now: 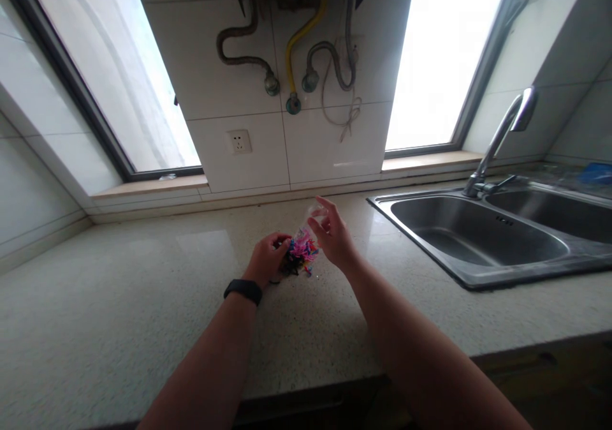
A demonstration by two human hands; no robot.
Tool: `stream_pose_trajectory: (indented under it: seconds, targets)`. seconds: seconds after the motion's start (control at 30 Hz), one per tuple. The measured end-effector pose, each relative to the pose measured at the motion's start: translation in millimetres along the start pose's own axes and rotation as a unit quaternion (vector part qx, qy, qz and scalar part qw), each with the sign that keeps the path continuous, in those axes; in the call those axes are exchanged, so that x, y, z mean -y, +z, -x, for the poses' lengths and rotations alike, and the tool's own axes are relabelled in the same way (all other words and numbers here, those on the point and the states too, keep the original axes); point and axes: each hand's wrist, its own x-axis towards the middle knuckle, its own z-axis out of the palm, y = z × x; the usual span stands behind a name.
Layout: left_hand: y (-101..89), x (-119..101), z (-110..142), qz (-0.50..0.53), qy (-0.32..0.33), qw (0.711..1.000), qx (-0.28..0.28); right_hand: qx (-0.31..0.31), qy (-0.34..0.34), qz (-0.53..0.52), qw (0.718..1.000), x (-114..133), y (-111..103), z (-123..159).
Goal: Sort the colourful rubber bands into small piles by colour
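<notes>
A clear plastic bag [303, 231] lies on the pale speckled countertop between my hands. At its lower end is a cluster of small colourful pieces [299, 254], pink, black, blue and red, perhaps little rubber bands; they are too small to be certain. My left hand [268, 258], with a black band on its wrist, is closed with curled fingers on the left side of the bag. From the right, my right hand [333, 233] grips the bag's upper end between thumb and fingers. Part of the film is hidden behind those fingers.
A double steel sink [471, 232] with a chrome faucet [500, 140] is set into the counter at right. Above the countertop [157, 289], the tiled wall carries a socket [240, 141], a yellow hose [299, 37] and grey pipes. A window stands on either side.
</notes>
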Motion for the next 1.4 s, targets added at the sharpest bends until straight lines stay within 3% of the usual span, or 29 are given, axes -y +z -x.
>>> stream_pose_trajectory:
  seconds: [0.2, 0.37, 0.5, 0.63, 0.77, 0.93, 1.23, 1.4]
  targets:
    - [2.9, 0, -2, 0.039, -0.027, 0.999, -0.013, -0.048, 0.065, -0.118, 0.99, -8, 3, -8]
    - [6.2, -6, 0, 0.153, -0.056, 0.987, -0.008, -0.095, 0.141, -0.246, 0.954, -12, 6, -11]
    - [3.0, -13, 3, 0.264, -0.074, 0.962, 0.018, -0.071, 0.222, -0.324, 0.917, -13, 7, -11]
    - [-1.3, -17, 5, 0.265, -0.044, 0.963, 0.033, -0.015, 0.238, -0.363, 0.901, -10, 4, -11]
    - [-0.7, -18, 5, 0.133, 0.029, 0.989, 0.057, 0.035, 0.217, -0.347, 0.912, -6, 3, -9]
    - [2.2, -16, 5, 0.035, 0.084, 0.991, 0.094, 0.054, 0.198, -0.306, 0.93, -4, 3, -7]
    - [1.6, -14, 3, 0.117, 0.037, 0.988, 0.098, -0.038, 0.165, -0.286, 0.943, -14, 2, -10]
    - [3.3, -7, 0, 0.15, 0.004, 0.987, 0.062, -0.061, 0.185, -0.278, 0.941, -18, 3, -11]
